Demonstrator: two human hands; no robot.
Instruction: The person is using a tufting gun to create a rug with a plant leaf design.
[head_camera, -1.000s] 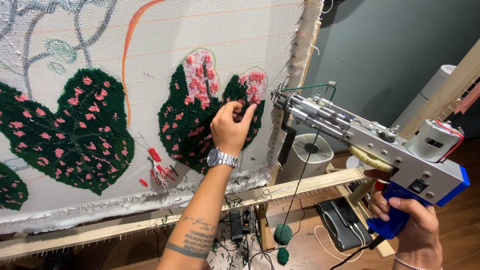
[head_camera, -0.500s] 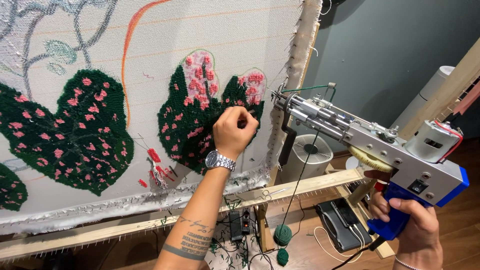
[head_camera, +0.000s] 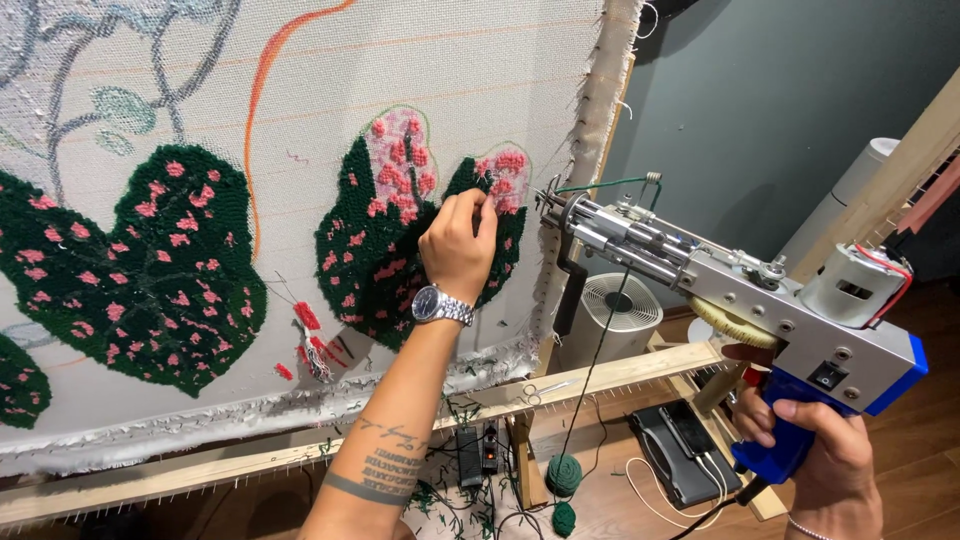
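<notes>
Two hands busy: nearest, at four o'clock, the right hand wraps the blue grip of the tufting gun, held clear of the cloth. Farther in, the left hand, fingers pinched narrow, picks at the pink tufts of the small leaf; tidying, I'd judge. Next calls for bringing the needle square on. Frame edge sits tight at one o'clock; open room lies rightward.

Soft, even indoor light falls from the front on the pale canvas; the grey wall behind sits dimmer. Sharp focus throughout, slight wide-angle bending at the edges.
</notes>
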